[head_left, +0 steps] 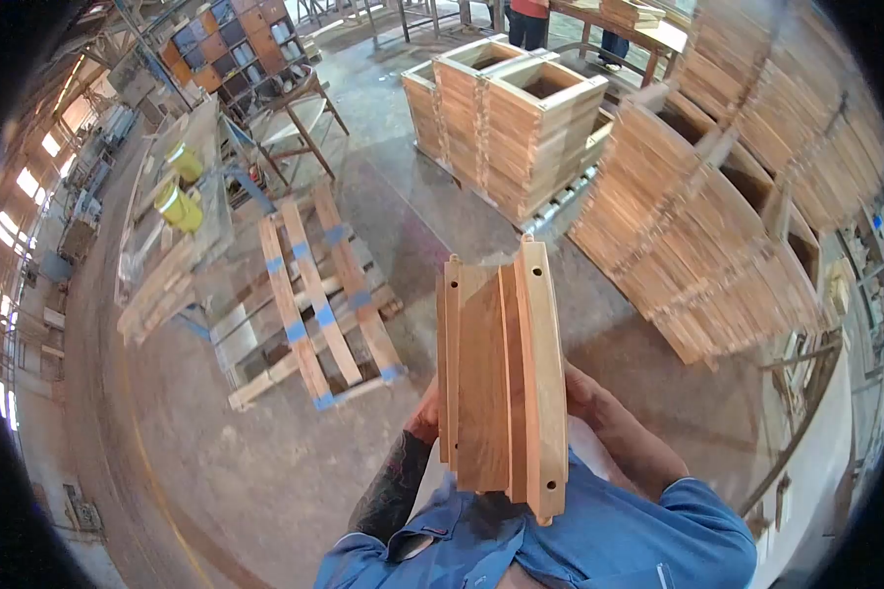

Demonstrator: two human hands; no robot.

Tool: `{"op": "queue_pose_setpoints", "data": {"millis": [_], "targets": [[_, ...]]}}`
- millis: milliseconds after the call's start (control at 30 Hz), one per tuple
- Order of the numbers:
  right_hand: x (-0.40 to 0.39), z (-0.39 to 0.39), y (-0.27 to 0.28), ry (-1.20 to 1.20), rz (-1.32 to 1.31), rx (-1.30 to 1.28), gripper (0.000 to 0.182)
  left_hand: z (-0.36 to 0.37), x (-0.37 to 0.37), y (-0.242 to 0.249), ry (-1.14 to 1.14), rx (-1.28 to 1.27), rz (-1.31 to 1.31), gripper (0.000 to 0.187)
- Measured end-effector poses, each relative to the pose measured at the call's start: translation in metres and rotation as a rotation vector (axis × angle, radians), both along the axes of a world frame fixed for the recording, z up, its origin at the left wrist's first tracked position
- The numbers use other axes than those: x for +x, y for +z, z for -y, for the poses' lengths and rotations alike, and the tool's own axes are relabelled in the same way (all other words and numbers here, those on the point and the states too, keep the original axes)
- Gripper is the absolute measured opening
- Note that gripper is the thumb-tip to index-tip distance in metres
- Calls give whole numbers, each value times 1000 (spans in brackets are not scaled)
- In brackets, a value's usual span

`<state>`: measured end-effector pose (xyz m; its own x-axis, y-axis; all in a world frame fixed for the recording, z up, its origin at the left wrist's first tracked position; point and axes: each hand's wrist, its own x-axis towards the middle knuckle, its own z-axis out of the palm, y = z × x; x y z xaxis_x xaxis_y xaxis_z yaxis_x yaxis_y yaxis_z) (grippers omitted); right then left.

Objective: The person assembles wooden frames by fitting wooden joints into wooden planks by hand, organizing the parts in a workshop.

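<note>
A wooden frame [485,393] is held up in front of my chest, tilted away from me. It has long side rails, a recessed middle panel and small round holes near the rail ends. My left hand [424,412] grips its left side, and the fingers are mostly hidden behind the wood. On the opposite side my right hand [581,391] holds the right rail, its fingertips also out of sight. The frame hangs clear of the floor, its lower end close to my blue shirt [619,530].
Tall stacks of wooden frames [697,236] stand at right, with another stack [521,128] on rollers ahead. Left is a low pallet [304,285] with blue-marked slats. Beyond it are a bench with yellow buckets [179,208] and a chair [300,128]. People stand at a far table [658,34].
</note>
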<state>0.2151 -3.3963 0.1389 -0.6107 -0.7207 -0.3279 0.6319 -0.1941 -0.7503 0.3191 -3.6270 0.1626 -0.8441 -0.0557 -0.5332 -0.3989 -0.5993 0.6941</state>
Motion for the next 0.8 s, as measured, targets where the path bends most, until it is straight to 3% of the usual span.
{"op": "queue_pose_setpoints", "data": {"millis": [333,467,600,700,800], "targets": [[-343,204,-14,163,353,191,83,206,-316,30,68,-26,-70,51],[-474,305,-40,157,224,87,73,309,-428,18,146,-30,-125,52],[-593,411,-46,194,276,73,73,425,-552,17,109,-42,-147,52],[-661,501,-5,17,178,248,75,503,-638,34,117,-28,-179,52],[-739,560,-8,83,234,143,80,578,-721,52,84,-51,-151,52]]}}
